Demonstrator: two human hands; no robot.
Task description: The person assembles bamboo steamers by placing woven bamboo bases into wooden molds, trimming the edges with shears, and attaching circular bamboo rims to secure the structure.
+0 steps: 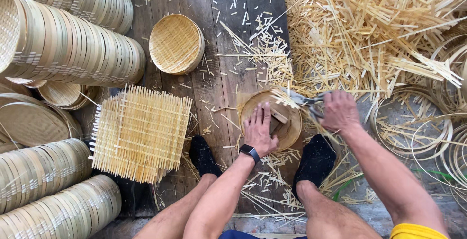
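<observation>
Left hand: my left hand [259, 131], a black smartwatch [249, 151] at its wrist, lies flat with fingers spread, pressing on the round pale bamboo steamer frame [292, 129] between my feet.
Right hand: my right hand [339, 111] is clenched around the handles of grey metal shears [304, 100], whose blades meet the woven strips sticking out over the frame's far rim.
Frame contents: a woven slat base sits in it, with a small wooden block [278, 116] just beside my left fingertips.
Feet: my black-socked feet [315, 161] stand on either side of the frame on the dark plank floor [219, 83].
Left of me: a stack of square woven bamboo mats [141, 132] lies near my left foot.
Further left: long rows of finished round bamboo steamer rings [73, 49] lie on their sides.
Ahead: one shallow round woven bamboo tray [176, 43] lies alone, holding nothing.
Right: a heap of loose bamboo strip offcuts [369, 30] crowds the floor, with thin bent bamboo hoops [423, 127] beside it.
</observation>
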